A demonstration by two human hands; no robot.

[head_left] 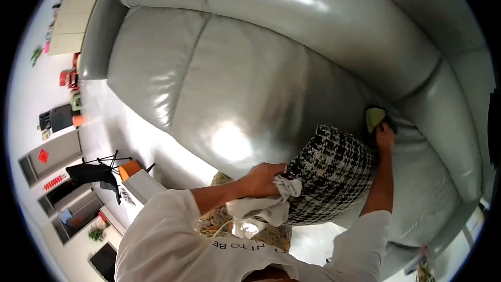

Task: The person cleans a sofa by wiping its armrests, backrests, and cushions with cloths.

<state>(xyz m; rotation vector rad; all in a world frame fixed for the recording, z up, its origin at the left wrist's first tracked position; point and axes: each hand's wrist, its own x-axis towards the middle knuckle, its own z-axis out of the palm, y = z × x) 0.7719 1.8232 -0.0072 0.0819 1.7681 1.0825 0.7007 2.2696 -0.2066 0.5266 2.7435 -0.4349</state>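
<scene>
Head view: the grey sofa [245,68] fills most of the pic, w/ its seat running wide from the far armrest [99,42] on the left to the plaid cushion [334,177] at lower right; that stretch is the main room for moving. The cushion, b&w, stands tilted btwn the two hands, its top corner over the seat, lower edge near the person's lap & shirt [250,245]. L hand [261,179] is at the cushion's left edge, fingers closed on a white cloth [269,209], which bunches against the cushion & hangs below the wrist; can't tell if the fingers grip the cushion too. R hand [385,137] is just beyond the cushion's right side, arm along that edge, fingers closed on a yellow-green & dark pad [374,118], which sits at the seat near the backrest's base. So room is tight around R hand: cushion on one side, backrest [417,57] close on the other. Front seat edge curves down past the L forearm to a pale floor [125,130]. Containers: pale cabinet [73,23] at upper left, contents hidden; wall recess [78,214] at lower left w/ a small blue item [65,216] in it. Black folding chair [91,174] stands on the floor, near an orange item [130,169].
</scene>
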